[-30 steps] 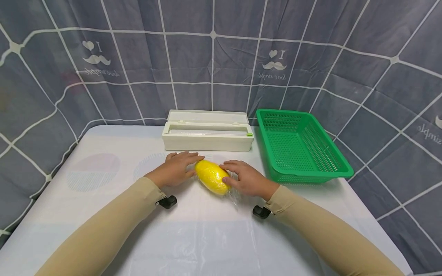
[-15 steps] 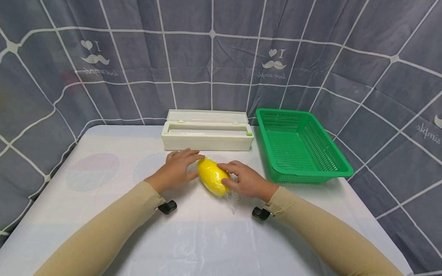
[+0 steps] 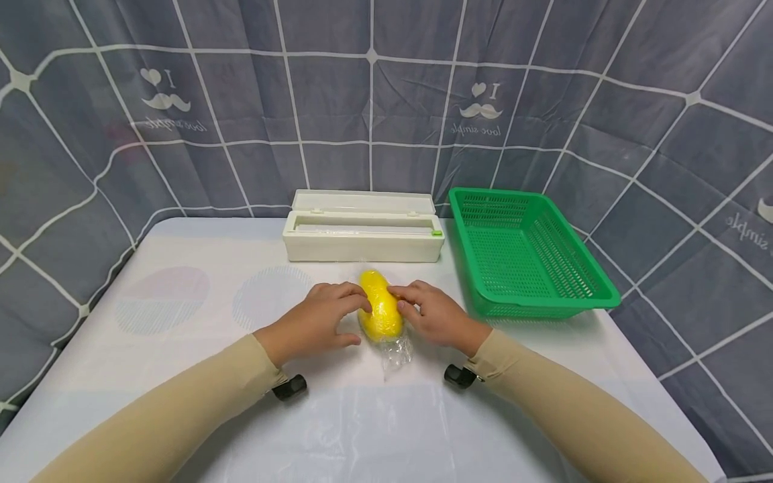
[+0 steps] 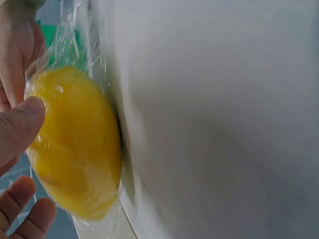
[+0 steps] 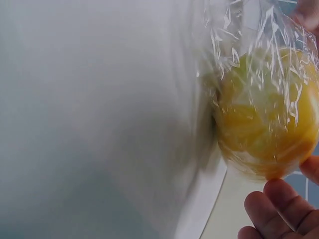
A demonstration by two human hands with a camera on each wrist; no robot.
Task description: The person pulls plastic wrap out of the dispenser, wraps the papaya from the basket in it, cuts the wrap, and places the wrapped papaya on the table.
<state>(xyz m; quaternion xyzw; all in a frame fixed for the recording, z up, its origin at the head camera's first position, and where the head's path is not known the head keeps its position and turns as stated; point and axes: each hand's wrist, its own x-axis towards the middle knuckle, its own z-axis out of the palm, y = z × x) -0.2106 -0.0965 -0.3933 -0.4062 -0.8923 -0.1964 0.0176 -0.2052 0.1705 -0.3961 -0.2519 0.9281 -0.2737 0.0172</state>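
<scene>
Yellow fruit (image 3: 380,312), mango-like, wrapped in clear film (image 3: 395,352), lying on the white table (image 3: 181,268) just in front of the white wrap dispenser (image 3: 362,236), long axis pointing toward that dispenser. Loose tail of film bunched at the end of the fruit away from the dispenser. Left hand (image 3: 320,320) clasped on the fruit's left flank, fingers curled over the top, thumb low against the side. Right hand (image 3: 436,312) clasped on the opposite flank, fingertips meeting the fruit near the top. In the left wrist view, thumb (image 4: 20,130) pressed flat on the film-covered skin (image 4: 75,149). In the right wrist view, crinkled film (image 5: 259,59) stretched over the fruit (image 5: 264,129), fingertips (image 5: 271,206) curled below it. Dispenser lid open, tipped back toward the grey curtain (image 3: 374,100). Green basket (image 3: 594,282) just right of the dispenser, well apart from the fruit.
</scene>
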